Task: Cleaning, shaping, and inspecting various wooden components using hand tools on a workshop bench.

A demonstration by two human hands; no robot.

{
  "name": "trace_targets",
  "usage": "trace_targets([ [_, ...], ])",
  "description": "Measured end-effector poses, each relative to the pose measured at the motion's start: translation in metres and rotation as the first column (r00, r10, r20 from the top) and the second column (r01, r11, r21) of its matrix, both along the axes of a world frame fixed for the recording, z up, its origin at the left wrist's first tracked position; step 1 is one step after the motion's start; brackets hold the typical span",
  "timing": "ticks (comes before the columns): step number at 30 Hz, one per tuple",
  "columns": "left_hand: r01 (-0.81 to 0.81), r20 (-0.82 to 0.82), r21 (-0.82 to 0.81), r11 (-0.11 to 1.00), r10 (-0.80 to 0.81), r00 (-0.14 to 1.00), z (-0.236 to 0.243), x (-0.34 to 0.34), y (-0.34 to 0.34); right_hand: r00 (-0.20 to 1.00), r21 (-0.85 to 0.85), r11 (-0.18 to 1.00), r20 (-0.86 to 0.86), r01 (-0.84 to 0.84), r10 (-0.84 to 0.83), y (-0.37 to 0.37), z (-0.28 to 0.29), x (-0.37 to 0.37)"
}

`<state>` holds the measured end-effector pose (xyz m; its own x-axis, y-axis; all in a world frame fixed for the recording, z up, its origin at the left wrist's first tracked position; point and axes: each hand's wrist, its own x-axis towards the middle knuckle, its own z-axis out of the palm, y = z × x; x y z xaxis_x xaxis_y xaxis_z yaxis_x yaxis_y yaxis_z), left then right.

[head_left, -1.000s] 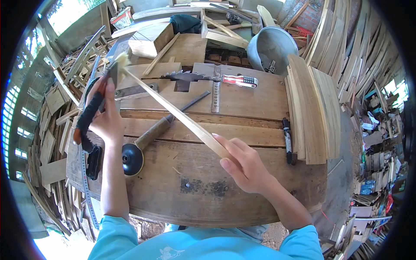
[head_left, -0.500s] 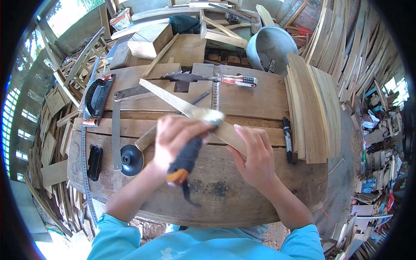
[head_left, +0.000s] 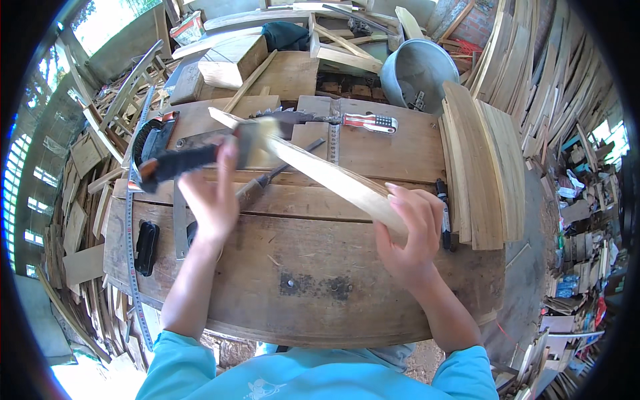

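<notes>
A pale wooden strip (head_left: 333, 175) slants across the workbench, its far end up to the left. My right hand (head_left: 412, 230) pinches its near end between thumb and fingers. My left hand (head_left: 212, 200) is closed around a black-handled tool (head_left: 183, 165) with an orange part on the handle. The tool's head is smeared by motion, so its kind does not show; it lies against or just over the strip's upper half. A chisel (head_left: 257, 190) with a wooden handle rests on the bench below the strip. My left forearm mostly covers a black disc.
Beyond the strip lie a toothed saw blade (head_left: 290, 116) and a screwdriver (head_left: 370, 123). A hand sander (head_left: 155, 143), measuring tape (head_left: 131, 240) and black case (head_left: 147, 248) sit left. At right are a marker (head_left: 443, 213) and stacked boards (head_left: 480, 167); a metal bucket (head_left: 420, 70) stands behind.
My left hand has swung the tool up and left along the strip, turning its handle leftward. My right hand has shifted slightly right and down with the strip's near end.
</notes>
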<state>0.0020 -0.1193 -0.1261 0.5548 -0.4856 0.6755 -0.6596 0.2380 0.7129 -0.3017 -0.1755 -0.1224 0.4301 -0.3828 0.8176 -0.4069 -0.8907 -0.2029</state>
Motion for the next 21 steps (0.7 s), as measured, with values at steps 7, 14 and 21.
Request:
trace_targets([
  [7,-0.276,-0.03,0.05,0.96,0.278,0.96,0.014,0.055,0.0,0.995,-0.138,0.988,0.081,0.071,-0.06,-0.007,0.002,-0.004],
  [14,0.064,0.225,0.097,0.993,-0.085,0.971,-0.002,-0.018,0.008,0.993,-0.195,0.976,0.079,0.101,-0.087,-0.009,-0.002,-0.003],
  [21,0.527,0.002,0.174,0.832,-0.535,0.845,0.005,-0.077,0.03,0.998,-0.191,0.98,0.005,0.058,-0.058,-0.004,-0.002,-0.002],
])
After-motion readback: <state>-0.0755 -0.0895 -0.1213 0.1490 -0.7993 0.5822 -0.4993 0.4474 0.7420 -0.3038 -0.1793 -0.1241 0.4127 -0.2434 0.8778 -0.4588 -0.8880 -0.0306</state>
